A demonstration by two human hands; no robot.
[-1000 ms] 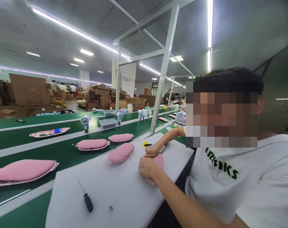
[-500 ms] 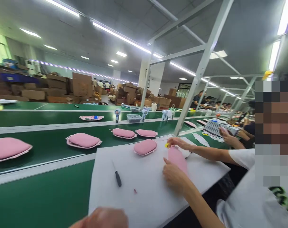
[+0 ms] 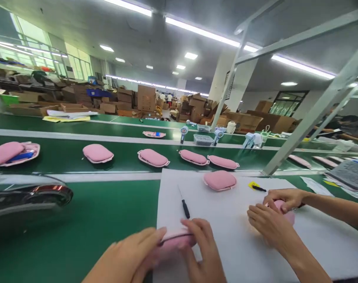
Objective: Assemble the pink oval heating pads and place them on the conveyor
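Note:
Low in the view, a pink padded oval case (image 3: 176, 243) is held between my two hands, a dark seam showing along its upper edge. My left hand (image 3: 131, 253) grips its left end, thumb and fingers closed on it. Around the right end curl the fingers of my right hand (image 3: 204, 249), slightly blurred. Just beyond the case lies a screwdriver (image 3: 185, 209) with a black handle and thin shaft, on the white sheet (image 3: 226, 236). Another pink case (image 3: 220, 180) rests at the sheet's far edge.
At right, a co-worker's hands (image 3: 276, 220) hold a pink case. A black-handled tool (image 3: 259, 188) lies by a yellow piece. Several pink cases (image 3: 153, 157) line the green belt; the leftmost (image 3: 15, 153) is open. A metal post (image 3: 311, 114) rises at right. A shiny dark object (image 3: 31, 200) is at left.
The view has swung left. Both my hands now show with a pink case between them; before, only one blurred hand showed. The co-worker's yellow piece now lies on the sheet.

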